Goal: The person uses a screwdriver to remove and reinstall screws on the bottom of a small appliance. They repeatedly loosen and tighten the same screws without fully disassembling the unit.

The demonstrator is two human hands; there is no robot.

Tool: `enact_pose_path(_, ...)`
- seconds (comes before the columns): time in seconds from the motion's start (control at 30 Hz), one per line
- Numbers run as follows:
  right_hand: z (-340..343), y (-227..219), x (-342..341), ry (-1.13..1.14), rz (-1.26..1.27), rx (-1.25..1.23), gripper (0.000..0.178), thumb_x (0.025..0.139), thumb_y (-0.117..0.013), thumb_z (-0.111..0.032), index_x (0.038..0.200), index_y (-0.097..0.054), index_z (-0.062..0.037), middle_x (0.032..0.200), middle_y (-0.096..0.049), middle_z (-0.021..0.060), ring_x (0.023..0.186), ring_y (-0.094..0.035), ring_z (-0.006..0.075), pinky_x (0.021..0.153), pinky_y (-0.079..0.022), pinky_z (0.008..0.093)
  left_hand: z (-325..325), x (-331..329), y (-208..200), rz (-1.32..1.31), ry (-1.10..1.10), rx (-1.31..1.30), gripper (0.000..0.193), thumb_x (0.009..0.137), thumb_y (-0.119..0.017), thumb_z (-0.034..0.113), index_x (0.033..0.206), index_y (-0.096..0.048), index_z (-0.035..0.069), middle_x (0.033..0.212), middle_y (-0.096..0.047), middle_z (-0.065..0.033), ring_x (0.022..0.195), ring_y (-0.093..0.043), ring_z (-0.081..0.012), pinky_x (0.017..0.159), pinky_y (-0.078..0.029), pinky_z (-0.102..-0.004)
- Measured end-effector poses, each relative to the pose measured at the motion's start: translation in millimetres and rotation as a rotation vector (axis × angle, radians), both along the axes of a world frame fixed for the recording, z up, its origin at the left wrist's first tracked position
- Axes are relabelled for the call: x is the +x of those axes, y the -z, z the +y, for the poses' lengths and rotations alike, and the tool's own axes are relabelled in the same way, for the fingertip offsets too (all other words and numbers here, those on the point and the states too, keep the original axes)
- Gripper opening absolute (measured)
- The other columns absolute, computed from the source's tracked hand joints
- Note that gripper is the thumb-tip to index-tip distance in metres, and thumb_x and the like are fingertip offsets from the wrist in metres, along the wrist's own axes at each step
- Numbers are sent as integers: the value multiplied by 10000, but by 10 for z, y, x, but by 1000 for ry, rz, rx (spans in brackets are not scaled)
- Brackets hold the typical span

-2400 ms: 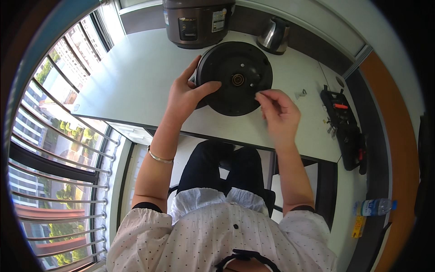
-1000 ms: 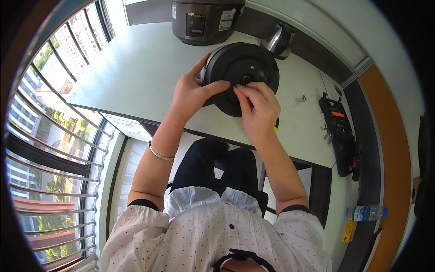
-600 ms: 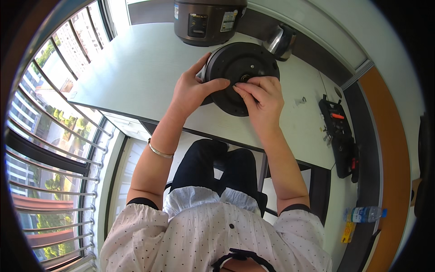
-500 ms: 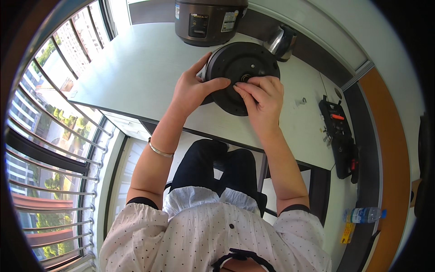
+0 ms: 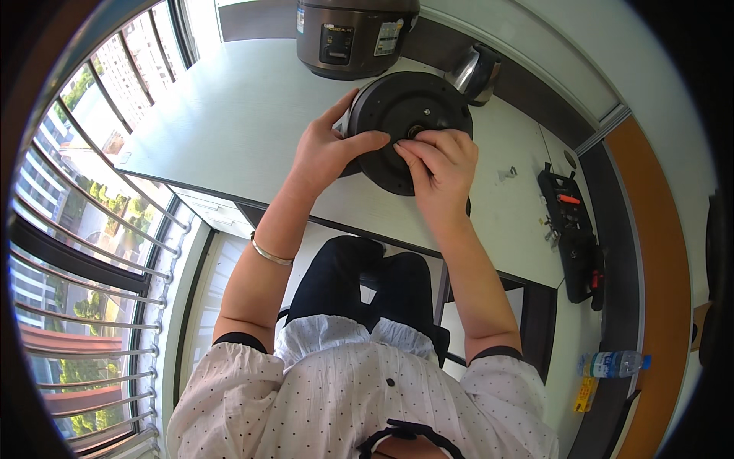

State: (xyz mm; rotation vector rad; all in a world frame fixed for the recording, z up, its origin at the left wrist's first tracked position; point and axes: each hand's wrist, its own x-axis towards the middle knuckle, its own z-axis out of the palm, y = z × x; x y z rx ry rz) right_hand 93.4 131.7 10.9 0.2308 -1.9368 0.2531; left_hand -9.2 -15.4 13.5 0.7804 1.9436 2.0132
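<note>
A round appliance on the table shows me its black, disc-shaped underside, with small holes and a ring-shaped fitting near the middle. A strip of its pale side wall shows at the left; its exact kind I cannot tell. My left hand grips its left edge, fingers round the side and thumb laid across the black face. Near the centre of that face, the fingertips of my right hand are pinched together beside the ring. Whatever they hold is too small or hidden to make out.
Behind stands a brown rice cooker, with a steel kettle to its right. A small metal piece lies on the white table. An opened black tool case and a water bottle lie further right. Barred windows line the left.
Hardly anything differs. My right hand and wrist have shifted very slightly, fingertips still at the centre of the black underside; my left hand keeps its grip.
</note>
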Motion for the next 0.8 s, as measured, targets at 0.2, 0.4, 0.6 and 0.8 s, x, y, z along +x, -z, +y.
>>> enact_pose_path(0.2,17,50,-36,-23,24,-58,121,687,-750,-89,788,-685,-99,828,-616,-2,806,-538,220,754,-391,350,23,-2,20,-4,6,42,866,636,-776,270,1365,-424,-36,627,-578,-30,558,-513,-66,538,-405,-199)
enact_pose_path(0.4,-2,34,-9,-21,-6,-52,111,706,-752,-96,801,-697,-77,835,-628,19,829,-541,214,772,-391,322,18,-24,48,10,11,36,871,636,-779,273,1366,-421,-37,625,-574,-28,557,-512,-66,538,-408,-204)
enact_pose_path(0.6,2,68,-16,-9,22,-65,115,700,-758,-97,797,-697,-82,838,-630,16,831,-544,213,790,-381,318,38,10,31,-3,6,65,872,636,-780,273,1366,-421,-39,640,-588,-35,566,-523,-69,543,-413,-202)
enact_pose_path(0.8,19,132,-32,-33,60,-128,119,696,-753,-98,795,-686,-100,830,-621,-2,820,-537,222,779,-369,344,19,-6,36,22,3,18,876,631,-781,287,1366,-425,-31,648,-595,-41,574,-528,-70,555,-421,-206)
